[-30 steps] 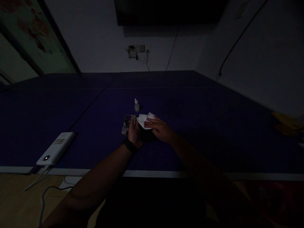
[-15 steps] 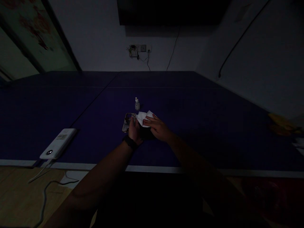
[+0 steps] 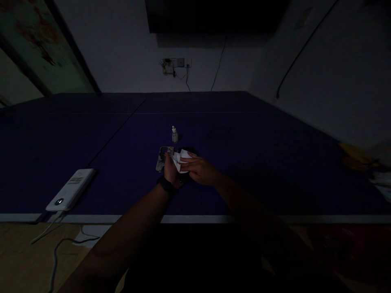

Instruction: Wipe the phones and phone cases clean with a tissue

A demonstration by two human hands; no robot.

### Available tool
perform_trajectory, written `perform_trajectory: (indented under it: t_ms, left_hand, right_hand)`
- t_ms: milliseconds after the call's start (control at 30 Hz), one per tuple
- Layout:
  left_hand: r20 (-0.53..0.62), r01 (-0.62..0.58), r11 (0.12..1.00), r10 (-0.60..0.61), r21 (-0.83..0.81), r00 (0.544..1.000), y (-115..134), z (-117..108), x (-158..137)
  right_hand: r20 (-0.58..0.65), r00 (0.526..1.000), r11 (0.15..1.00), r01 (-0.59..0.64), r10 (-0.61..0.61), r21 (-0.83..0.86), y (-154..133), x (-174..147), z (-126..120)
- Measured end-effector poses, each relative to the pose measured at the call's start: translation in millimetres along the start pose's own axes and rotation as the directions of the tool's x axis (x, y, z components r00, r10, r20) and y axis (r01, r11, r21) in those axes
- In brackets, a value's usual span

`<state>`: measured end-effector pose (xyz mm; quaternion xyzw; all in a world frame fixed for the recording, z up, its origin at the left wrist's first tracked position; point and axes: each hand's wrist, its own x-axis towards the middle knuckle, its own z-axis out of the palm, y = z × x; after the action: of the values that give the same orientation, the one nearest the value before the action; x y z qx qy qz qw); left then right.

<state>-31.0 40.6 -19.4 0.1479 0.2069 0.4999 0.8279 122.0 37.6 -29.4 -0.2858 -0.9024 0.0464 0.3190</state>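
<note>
"What's nearest on your feed?"

"The room's dim. At lower left I get a grey cable (image 3: 55, 256) beneath the pale edge of the purple table (image 3: 130, 185). On that edge lies a white box-shaped device (image 3: 73, 187) with a small lit display, a cord plugged in."

"And the hands?"

"Left hand (image 3: 171, 170), dark band (image 3: 165, 184) at its wrist, grips a dark flat object (image 3: 185, 178) from the left side — thumb up, the other fingers out of my sight. Right hand (image 3: 200, 170) lies over a white tissue (image 3: 177, 160), its fingers stretched out and pressing it onto that object. I can't tell whether the thumb pinches."

"Anything touching the left thumb?"

"A patterned phone case (image 3: 161, 162) lies just beside it; contact, I can't tell."

"Farther out?"

"A small white-capped bottle (image 3: 174, 136), upright just past the case. Something yellow (image 3: 354, 152), blurred, far to the right. Then wall sockets (image 3: 177, 62) — and a black screen (image 3: 214, 16) above."
</note>
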Motion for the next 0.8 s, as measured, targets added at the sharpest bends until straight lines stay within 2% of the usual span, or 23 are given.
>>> perform_trajectory:
  t_ms: [167, 267, 367, 500, 567, 667, 800]
  left_hand:
    - [0.009, 0.057, 0.998, -0.057, 0.019, 0.998, 0.3, 2.3, -3.2]
    - [-0.019, 0.033, 0.998, -0.032, 0.059, 0.999, -1.3, 5.7, -7.8]
    - [-0.030, 0.018, 0.998, -0.016, 0.061, 0.999, -3.2, 7.0, -8.7]
    - [-0.067, 0.013, 1.000, -0.012, 0.019, 0.998, -1.9, 6.1, -5.4]
    - [-0.077, 0.014, 1.000, -0.013, 0.014, 0.997, -0.2, 6.6, -4.6]
    - [-0.079, 0.041, 0.999, -0.039, 0.024, 0.996, 1.0, 8.8, -5.5]
    - [-0.059, 0.066, 0.997, -0.063, 0.042, 0.996, -1.3, 5.6, -4.7]
  right_hand:
    - [-0.120, 0.992, 0.999, -0.044, 0.044, 0.002, 17.3, -14.4, -17.4]
    - [-0.149, 0.986, 0.997, -0.079, 0.075, -0.026, 25.2, -24.2, -26.5]
    - [-0.101, 0.993, 0.998, -0.061, 0.059, -0.021, 22.8, -26.8, -26.1]
    - [0.005, 1.000, 0.996, 0.005, -0.005, 0.093, 14.5, -24.6, -19.1]
    - [-0.007, 1.000, 0.990, 0.017, -0.016, 0.138, 13.3, -24.3, -17.8]
    - [-0.039, 0.999, 0.991, -0.024, 0.029, 0.131, 13.5, -23.4, -18.8]
    - [0.060, 0.997, 0.992, -0.064, 0.058, 0.105, 11.2, -20.1, -20.6]
